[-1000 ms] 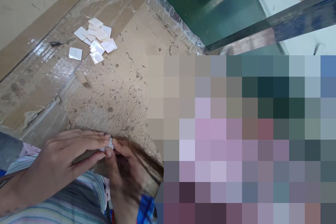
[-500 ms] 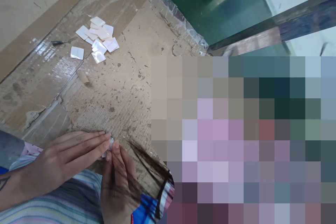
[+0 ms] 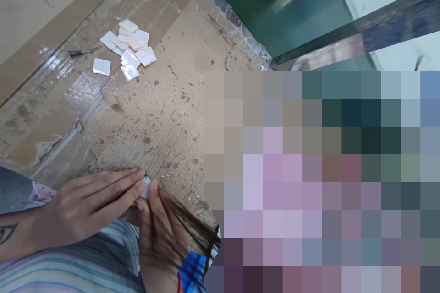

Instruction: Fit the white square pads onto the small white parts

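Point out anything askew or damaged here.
The cardboard looks worn: its surface is torn at left and speckled with dark marks. One white square lies apart from the loose pile. Hair hangs across the right hand, partly covering it.

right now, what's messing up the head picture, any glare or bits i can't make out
Head view: glare whitens the taped surface left of the white pieces; head view: dark hair strands cross the right hand, muddying its outline; head view: coarse mosaic squares hide much of the lower right, so nothing there can be read.
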A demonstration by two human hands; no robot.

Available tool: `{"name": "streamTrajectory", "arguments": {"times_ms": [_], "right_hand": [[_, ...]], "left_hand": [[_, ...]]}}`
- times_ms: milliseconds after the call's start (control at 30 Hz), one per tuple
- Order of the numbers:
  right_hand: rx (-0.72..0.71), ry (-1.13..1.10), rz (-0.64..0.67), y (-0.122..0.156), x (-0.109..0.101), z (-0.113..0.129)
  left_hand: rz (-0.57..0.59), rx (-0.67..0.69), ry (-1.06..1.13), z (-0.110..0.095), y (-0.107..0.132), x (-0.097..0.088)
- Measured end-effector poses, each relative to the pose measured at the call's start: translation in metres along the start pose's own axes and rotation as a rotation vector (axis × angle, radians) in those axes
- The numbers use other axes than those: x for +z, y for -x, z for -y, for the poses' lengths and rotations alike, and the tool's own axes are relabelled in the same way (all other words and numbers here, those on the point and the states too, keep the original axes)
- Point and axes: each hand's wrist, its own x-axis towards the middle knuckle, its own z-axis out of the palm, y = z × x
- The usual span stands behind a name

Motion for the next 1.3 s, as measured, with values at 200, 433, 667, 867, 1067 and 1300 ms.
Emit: {"name": "streamTrajectory", "arguments": {"times_ms": [200,433,667,867,1067,1300], "right_hand": [[-0.032,0.042,-0.015,0.000,0.001,0.002],[-0.105,0.132,0.019,0.008,0.005,0.003],[-0.112,0.184,0.045,0.013,0.003,0.003],[-0.141,0.254,0.011,0.004,0.002,0.004],[-0.272,0.357,0.212,0.022,-0.001,0.001],[-0.200,0.312,0.126,0.024,0.004,0.004]], "left_hand": [[-0.006,-0.037,0.039,0.002,0.003,0.001],[-0.014,-0.076,0.007,-0.003,0.001,0.003],[0.036,-0.055,0.006,-0.003,0.000,-0.005],[0.026,-0.019,-0.019,0.003,0.001,-0.001],[0.072,0.081,-0.184,0.005,0.001,-0.002],[0.175,0.052,-0.415,-0.017,0.006,-0.013]]}}
